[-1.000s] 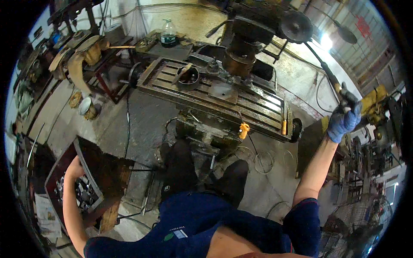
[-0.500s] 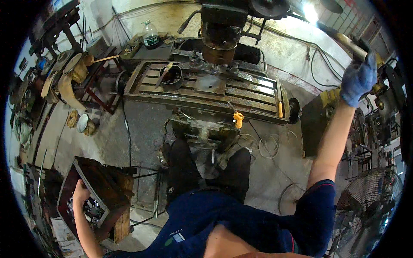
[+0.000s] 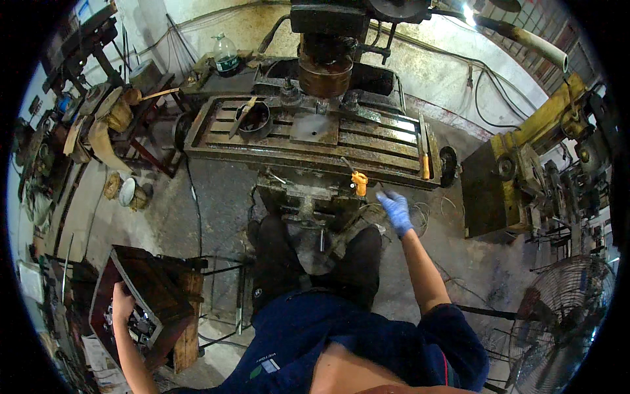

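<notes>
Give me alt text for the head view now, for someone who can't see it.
A bare left hand is inside a box of metal parts, while the blue-gloved right hand hovers near a yellow pistol-shaped tool, in front of a slotted machine table.

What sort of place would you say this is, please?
It looks like a machine shop or metalworking workshop: a heavy machine head sits above a slotted metal table, and a dark open box at the left holds small metal pieces.
</notes>
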Available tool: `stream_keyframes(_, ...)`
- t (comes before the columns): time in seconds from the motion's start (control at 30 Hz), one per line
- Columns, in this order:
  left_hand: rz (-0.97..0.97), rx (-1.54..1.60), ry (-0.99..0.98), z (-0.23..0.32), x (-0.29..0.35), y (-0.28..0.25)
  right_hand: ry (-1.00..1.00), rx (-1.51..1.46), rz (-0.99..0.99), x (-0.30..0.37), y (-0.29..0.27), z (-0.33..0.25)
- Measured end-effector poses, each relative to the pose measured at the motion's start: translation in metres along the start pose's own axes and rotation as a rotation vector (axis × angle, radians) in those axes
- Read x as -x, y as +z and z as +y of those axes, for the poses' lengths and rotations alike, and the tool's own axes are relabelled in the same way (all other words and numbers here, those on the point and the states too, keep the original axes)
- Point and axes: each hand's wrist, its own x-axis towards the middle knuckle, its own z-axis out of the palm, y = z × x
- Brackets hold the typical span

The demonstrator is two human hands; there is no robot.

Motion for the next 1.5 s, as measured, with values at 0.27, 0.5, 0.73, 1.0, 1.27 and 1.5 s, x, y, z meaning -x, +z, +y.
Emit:
stream_keyframes(0.27,0.238,-0.010,0.226,0.077,0.023,-0.040,0.097,0.004,-0.162,-0.051,0.046,0.067)
stream_keyframes(0.5,0.226,0.781,0.429,0.182,0.048,-0.003,-0.207,0.127,0.063,-0.001,0.073,-0.006)
stream_keyframes(0.73,-0.795,1.643,0.048,0.306,0.038,0.210,-0.409,0.591,-0.016,0.027,0.034,-0.129)
stream_keyframes(1.0,-0.843,1.595,-0.054,0.301,0.037,0.228,-0.172,1.457,-0.196,-0.011,0.089,-0.179)
stream_keyframes(1.27,-0.555,1.616,-0.277,0.264,0.032,0.219,-0.206,1.380,-0.103,-0.049,0.121,-0.196)
stream_keyframes(1.5,-0.812,1.406,-0.172,0.287,0.021,0.249,-0.141,1.336,-0.251,-0.029,0.092,-0.191)
